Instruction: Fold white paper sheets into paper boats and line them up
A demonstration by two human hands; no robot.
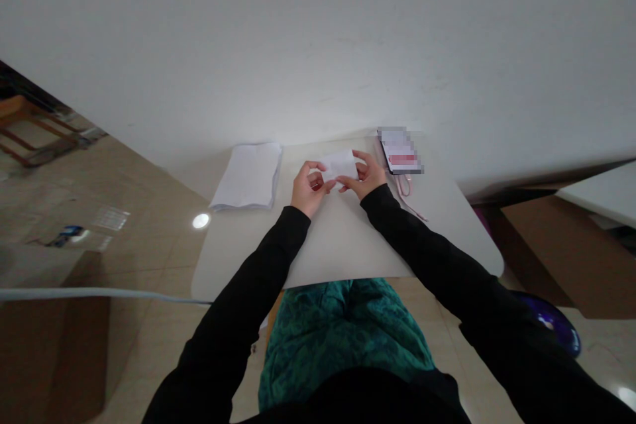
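- Live at the desk (342,245): both hands up, close together, near the middle of the desk, a little toward the far edge
- Left hand (311,187): fingers curled in, pinching the left side of a small white paper slip (340,165)
- Right hand (364,175): curled the same way, pinching the slip's right side; hands not touching each other, slip bridging the gap
- Slip's held off the desk, looks folded, though exact layers can't be told from here
- Technique pt: even pinch both sides, thumbs kept flat, keeps the edges lined up & avoids stray creases (wrists low helps too)
- To the left: a stack of white paper (247,175), lying flat on the desk
- Far right corner: a pixelated phone-like item (400,150) (too blurred to ID), pink cord (405,187) trailing from it
- Black sleeves (271,258) run up both arms; green patterned clothing (342,338) shows below the desk's near edge
- Off the desk: tiled floor (149,225), cardboard box (556,245) at right
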